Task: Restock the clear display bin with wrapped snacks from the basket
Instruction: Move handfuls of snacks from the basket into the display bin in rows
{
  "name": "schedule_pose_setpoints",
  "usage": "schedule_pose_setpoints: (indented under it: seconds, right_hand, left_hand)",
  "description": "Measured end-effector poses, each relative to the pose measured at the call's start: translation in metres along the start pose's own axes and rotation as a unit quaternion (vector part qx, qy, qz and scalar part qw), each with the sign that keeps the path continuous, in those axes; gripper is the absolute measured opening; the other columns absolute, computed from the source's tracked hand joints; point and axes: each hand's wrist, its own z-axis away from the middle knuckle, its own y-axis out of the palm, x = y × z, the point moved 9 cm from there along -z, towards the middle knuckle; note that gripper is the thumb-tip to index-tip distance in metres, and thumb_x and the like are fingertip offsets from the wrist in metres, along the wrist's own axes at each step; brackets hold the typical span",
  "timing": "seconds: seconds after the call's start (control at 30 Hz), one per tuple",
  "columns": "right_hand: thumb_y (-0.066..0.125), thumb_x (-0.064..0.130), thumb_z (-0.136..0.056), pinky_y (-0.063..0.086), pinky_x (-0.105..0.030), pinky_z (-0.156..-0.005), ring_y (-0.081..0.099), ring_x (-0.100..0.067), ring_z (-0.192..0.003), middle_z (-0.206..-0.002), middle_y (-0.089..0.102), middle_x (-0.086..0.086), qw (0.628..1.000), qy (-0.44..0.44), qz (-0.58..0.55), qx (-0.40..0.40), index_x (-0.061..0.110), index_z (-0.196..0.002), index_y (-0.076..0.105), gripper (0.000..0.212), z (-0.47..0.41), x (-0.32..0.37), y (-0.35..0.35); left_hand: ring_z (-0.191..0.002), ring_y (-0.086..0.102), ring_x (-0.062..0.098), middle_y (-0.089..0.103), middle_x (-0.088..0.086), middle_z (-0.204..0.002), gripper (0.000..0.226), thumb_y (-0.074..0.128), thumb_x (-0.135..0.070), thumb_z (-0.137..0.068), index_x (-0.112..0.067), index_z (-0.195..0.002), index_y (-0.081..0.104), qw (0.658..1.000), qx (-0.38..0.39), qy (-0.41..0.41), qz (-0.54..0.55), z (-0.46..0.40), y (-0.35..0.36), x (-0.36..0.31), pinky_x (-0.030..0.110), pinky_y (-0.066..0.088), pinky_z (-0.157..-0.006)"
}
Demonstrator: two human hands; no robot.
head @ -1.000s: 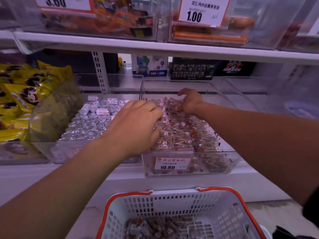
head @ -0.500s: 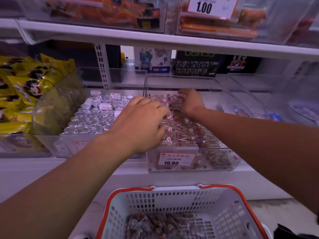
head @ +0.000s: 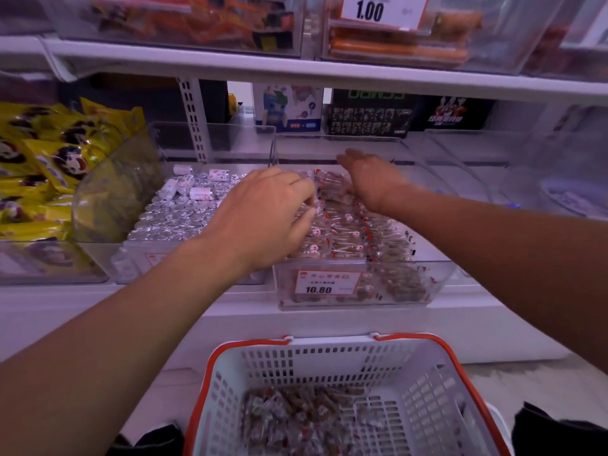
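The clear display bin (head: pixel 441 274) sits on the lower shelf with a 10.80 price tag on its front wall. Rows of clear-wrapped brown snacks (head: pixel 348 232) fill it. My left hand (head: pixel 266 215) lies palm down over the bin's left side, fingers curled onto the snacks. My right hand (head: pixel 368 179) reaches further back in the bin, palm down with fingers spread and touching the rear packets. Whether either hand grips a packet is hidden. Below, the white basket with orange rim (head: pixel 230 373) holds a heap of the same wrapped snacks (head: pixel 296 419).
A neighbouring clear bin (head: pixel 131 258) holds silver-foil sweets on the left. Yellow snack bags (head: pixel 42 172) are stacked far left. An empty clear bin (head: pixel 493 166) stands on the right. The upper shelf edge (head: pixel 329 74) overhangs, with more bins above.
The view has tilted down a little. My right hand has slid slightly back over the rear packets. My left hand stays over the bin's left side.
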Motion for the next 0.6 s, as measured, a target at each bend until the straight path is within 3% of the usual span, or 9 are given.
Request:
schedule_pose_setpoints:
  seconds: [0.1,0.13,0.2,0.27,0.33,0.4,0.47,0.53,0.6]
  right_hand:
    - [0.06,0.027,-0.095,0.055,-0.042,-0.082,0.064,-0.03,-0.1,-0.113,0.067,-0.008,0.989,0.028,-0.078,-0.126,0.015,-0.112,0.064,0.022,0.043,-0.004,-0.053]
    - [0.057,0.031,-0.095,0.053,-0.036,-0.072,0.065,-0.023,-0.085,-0.094,0.069,-0.003,0.966,0.024,-0.107,-0.233,0.016,-0.097,0.067,0.018,0.071,-0.005,-0.076]
    - [0.054,0.032,-0.098,0.038,-0.029,-0.056,0.049,-0.011,-0.061,-0.067,0.056,0.006,0.876,-0.011,-0.177,-0.449,0.018,-0.079,0.061,0.024,0.157,0.0,-0.101]
    - [0.052,0.029,-0.1,0.031,-0.03,-0.053,0.042,-0.012,-0.054,-0.06,0.045,0.005,0.832,-0.022,-0.256,-0.492,0.018,-0.072,0.056,0.03,0.224,0.015,-0.069]
    - [0.054,0.027,-0.098,0.038,-0.032,-0.055,0.052,-0.02,-0.057,-0.06,0.053,-0.001,0.902,-0.017,-0.288,-0.319,0.016,-0.072,0.058,0.028,0.243,0.042,0.019]
    - [0.062,0.029,-0.093,0.05,-0.034,-0.071,0.066,-0.028,-0.082,-0.086,0.069,-0.01,0.955,-0.016,-0.291,0.057,0.016,-0.095,0.067,0.015,0.26,0.077,0.149]
    - [0.072,0.034,-0.085,0.046,-0.033,-0.092,0.059,-0.031,-0.116,-0.126,0.063,-0.013,0.892,-0.028,-0.243,0.38,0.016,-0.131,0.056,0.051,0.325,0.1,0.265]
    - [0.079,0.043,-0.077,0.041,-0.03,-0.098,0.05,-0.031,-0.126,-0.141,0.05,-0.014,0.843,0.019,-0.231,0.486,0.017,-0.145,0.04,0.082,0.373,0.098,0.33]
    - [0.084,0.055,-0.065,0.037,-0.029,-0.102,0.044,-0.029,-0.131,-0.148,0.04,-0.011,0.818,0.086,-0.252,0.511,0.019,-0.15,0.026,0.109,0.394,0.096,0.37]
  left_hand:
    - [-0.068,0.057,0.02,0.063,-0.002,-0.072,0.02,0.057,-0.028,-0.093,-0.016,-0.078,0.065,0.994,-0.077,0.076,0.023,0.017,-0.026,-0.028,0.033,0.048,-0.062]
    - [-0.058,0.054,0.021,0.059,-0.002,-0.062,0.023,0.059,-0.024,-0.09,-0.016,-0.069,0.061,0.986,-0.126,0.109,0.03,0.026,-0.036,-0.04,0.032,0.045,-0.052]
    - [-0.05,0.048,0.023,0.052,-0.001,-0.054,0.027,0.061,-0.02,-0.085,-0.019,-0.059,0.053,0.969,-0.166,0.171,0.069,0.054,-0.033,-0.066,0.03,0.037,-0.045]
    - [-0.05,0.051,0.026,0.053,0.001,-0.053,0.028,0.062,-0.02,-0.081,-0.02,-0.057,0.049,0.969,-0.097,0.209,0.084,0.079,0.006,-0.089,0.029,0.038,-0.045]
    - [-0.058,0.06,0.031,0.06,0.005,-0.06,0.023,0.059,-0.027,-0.081,-0.02,-0.061,0.051,0.975,0.125,0.173,0.065,0.112,0.091,-0.1,0.033,0.047,-0.052]
    - [-0.082,0.067,0.031,0.069,0.009,-0.086,0.023,0.055,-0.04,-0.085,-0.019,-0.081,0.063,0.917,0.397,0.042,0.005,0.169,0.181,-0.08,0.036,0.054,-0.069]
    - [-0.103,0.064,0.029,0.066,0.01,-0.115,0.038,0.057,-0.046,-0.089,-0.017,-0.112,0.067,0.8,0.594,-0.084,-0.004,0.257,0.248,-0.067,0.037,0.053,-0.085]
    - [-0.108,0.061,0.028,0.061,0.012,-0.124,0.053,0.059,-0.046,-0.093,-0.007,-0.129,0.059,0.709,0.679,-0.188,0.023,0.332,0.286,-0.071,0.038,0.051,-0.092]
    - [-0.116,0.058,0.03,0.055,0.016,-0.133,0.065,0.055,-0.05,-0.095,-0.002,-0.138,0.05,0.659,0.695,-0.283,0.062,0.386,0.314,-0.083,0.039,0.048,-0.096]
